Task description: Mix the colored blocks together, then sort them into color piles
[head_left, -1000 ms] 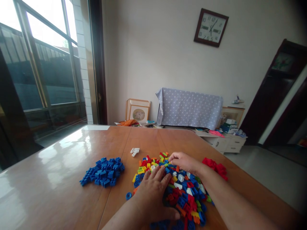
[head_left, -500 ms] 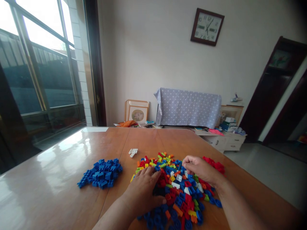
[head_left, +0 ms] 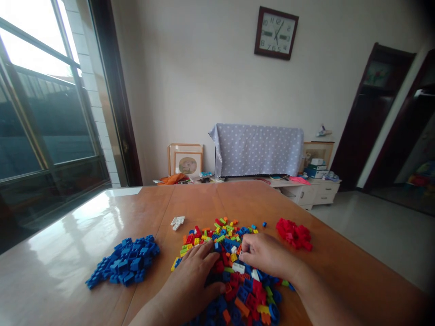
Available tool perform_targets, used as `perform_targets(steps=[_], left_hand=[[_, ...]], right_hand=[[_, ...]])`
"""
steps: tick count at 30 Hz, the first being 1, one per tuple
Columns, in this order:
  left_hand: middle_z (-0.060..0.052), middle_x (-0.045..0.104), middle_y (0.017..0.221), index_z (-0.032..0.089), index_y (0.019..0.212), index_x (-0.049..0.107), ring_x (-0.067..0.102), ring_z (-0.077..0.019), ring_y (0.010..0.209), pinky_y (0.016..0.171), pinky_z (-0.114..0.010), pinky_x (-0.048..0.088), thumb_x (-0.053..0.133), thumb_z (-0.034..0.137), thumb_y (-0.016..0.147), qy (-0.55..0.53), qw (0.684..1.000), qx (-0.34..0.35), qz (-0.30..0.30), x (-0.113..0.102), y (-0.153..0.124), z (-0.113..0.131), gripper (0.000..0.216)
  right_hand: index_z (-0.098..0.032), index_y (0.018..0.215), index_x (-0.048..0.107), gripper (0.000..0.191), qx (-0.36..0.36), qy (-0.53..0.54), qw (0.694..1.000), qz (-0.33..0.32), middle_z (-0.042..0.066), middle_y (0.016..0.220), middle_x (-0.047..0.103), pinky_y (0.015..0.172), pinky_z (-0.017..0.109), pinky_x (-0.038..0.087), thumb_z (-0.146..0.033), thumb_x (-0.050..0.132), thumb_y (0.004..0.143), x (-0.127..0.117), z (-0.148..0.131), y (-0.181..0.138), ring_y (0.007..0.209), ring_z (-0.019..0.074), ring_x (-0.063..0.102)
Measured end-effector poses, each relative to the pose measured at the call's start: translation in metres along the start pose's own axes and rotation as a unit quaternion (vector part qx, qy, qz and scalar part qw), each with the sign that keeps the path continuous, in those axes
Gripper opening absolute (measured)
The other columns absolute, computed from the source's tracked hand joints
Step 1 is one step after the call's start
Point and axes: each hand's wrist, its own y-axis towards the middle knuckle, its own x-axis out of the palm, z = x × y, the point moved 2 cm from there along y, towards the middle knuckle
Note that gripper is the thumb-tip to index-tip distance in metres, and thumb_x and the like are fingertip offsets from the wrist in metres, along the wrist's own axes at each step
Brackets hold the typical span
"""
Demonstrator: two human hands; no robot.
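A mixed heap of toy building bricks (head_left: 243, 294) in several colours lies at the middle of the table. My left hand (head_left: 197, 271) rests on the heap's left side, palm down, fingers apart and holding nothing. Over the heap's right side my right hand (head_left: 263, 253) is closed, thumb and fingertips pinched on a white brick (head_left: 241, 256), mostly covered by the fingers. Another white brick (head_left: 238, 268) lies just below those fingertips. Left of the heap is a pile of blue bricks (head_left: 125, 261); to its right is a pile of red bricks (head_left: 294, 234).
A few white bricks (head_left: 177, 222) sit together behind the heap on the left. One small blue brick (head_left: 264, 224) lies alone near the red pile. The brown wooden table (head_left: 200, 199) reaches toward a low white cabinet (head_left: 311, 194) by the wall.
My right hand has moved left and nearer across the heap, to a white brick. My left hand stays on the heap. The view has turned slightly right, uncovering the red pile.
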Motion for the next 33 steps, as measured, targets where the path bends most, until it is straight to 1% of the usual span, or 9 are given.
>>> perform_targets(steps=[2,5,8,12,16,22,27,30,33], left_hand=[[-0.008,0.044,0.157,0.029,0.135,0.062,0.040,-0.0347,0.143,0.118,-0.052,0.036,0.073,0.044,0.081,0.002,1.000,0.003,0.003,-0.001,0.000,0.001,0.058],[-0.009,0.048,0.153,0.028,0.133,0.064,0.043,-0.0334,0.141,0.117,-0.049,0.037,0.073,0.041,0.081,-0.002,1.000,0.010,0.012,-0.004,-0.001,0.004,0.054],[-0.009,0.050,0.150,0.028,0.129,0.066,0.044,-0.0331,0.140,0.116,-0.048,0.038,0.073,0.041,0.082,-0.011,0.999,0.016,0.030,-0.008,-0.001,0.008,0.050],[-0.008,0.056,0.143,0.028,0.120,0.069,0.052,-0.0313,0.131,0.110,-0.046,0.043,0.071,0.042,0.085,-0.034,0.998,0.026,0.048,-0.010,0.001,0.012,0.038],[-0.007,0.067,0.122,0.027,0.123,0.066,0.060,-0.0269,0.114,0.100,-0.040,0.048,0.064,0.039,0.091,-0.064,0.995,0.024,0.074,-0.014,0.002,0.018,0.034],[-0.006,0.071,0.105,0.024,0.116,0.067,0.064,-0.0237,0.100,0.088,-0.032,0.050,0.058,0.037,0.093,-0.119,0.990,0.017,0.075,-0.021,0.001,0.028,0.027],[-0.005,0.072,0.097,0.023,0.108,0.069,0.065,-0.0206,0.092,0.082,-0.028,0.050,0.056,0.035,0.094,-0.162,0.984,0.012,0.075,-0.015,0.003,0.027,0.022],[-0.003,0.072,0.093,0.022,0.102,0.068,0.065,-0.0184,0.087,0.077,-0.025,0.049,0.056,0.033,0.094,-0.174,0.982,0.009,0.073,-0.011,0.005,0.023,0.018],[-0.002,0.072,0.094,0.023,0.106,0.067,0.065,-0.0171,0.087,0.077,-0.024,0.049,0.054,0.032,0.096,-0.182,0.978,-0.002,0.102,-0.011,0.006,0.017,0.018]], right_hand=[[-0.023,0.082,0.070,0.012,-0.003,0.005,1.000,-0.001,-0.001,0.074,0.068,0.055,0.024,0.024,-0.035,0.068,0.079,0.002,0.002,0.001,0.067,0.0133,0.055],[-0.022,0.083,0.069,0.016,-0.009,0.035,0.999,-0.003,-0.003,0.067,0.064,0.052,0.024,0.023,-0.038,0.067,0.082,0.005,0.009,0.003,0.061,0.0123,0.052],[-0.022,0.082,0.065,0.019,-0.023,0.088,0.996,0.001,-0.004,0.061,0.059,0.052,0.023,0.027,-0.040,0.063,0.086,0.008,0.011,0.006,0.057,0.0118,0.049],[-0.021,0.084,0.063,0.017,-0.062,0.159,0.985,0.025,-0.003,0.068,0.062,0.057,0.023,0.036,-0.037,0.060,0.089,0.012,0.001,0.006,0.062,0.0125,0.053],[-0.022,0.086,0.061,0.009,-0.106,0.198,0.974,0.043,-0.003,0.073,0.062,0.062,0.023,0.041,-0.031,0.059,0.089,0.015,-0.015,0.003,0.068,0.0130,0.056],[-0.023,0.086,0.061,0.004,-0.135,0.200,0.969,0.059,-0.002,0.074,0.063,0.062,0.023,0.042,-0.026,0.059,0.088,0.016,-0.032,-0.003,0.068,0.0135,0.057],[-0.024,0.087,0.063,0.004,-0.151,0.182,0.970,0.060,-0.002,0.078,0.064,0.065,0.024,0.043,-0.022,0.059,0.086,0.023,-0.040,-0.006,0.072,0.0142,0.059],[-0.024,0.087,0.063,0.006,-0.155,0.180,0.970,0.060,-0.003,0.079,0.065,0.066,0.023,0.043,-0.020,0.059,0.086,0.023,-0.040,-0.007,0.073,0.0136,0.059],[-0.024,0.088,0.063,0.008,-0.136,0.181,0.971,0.081,-0.003,0.077,0.064,0.066,0.024,0.043,-0.020,0.057,0.086,0.016,-0.032,-0.004,0.071,0.0139,0.059]])
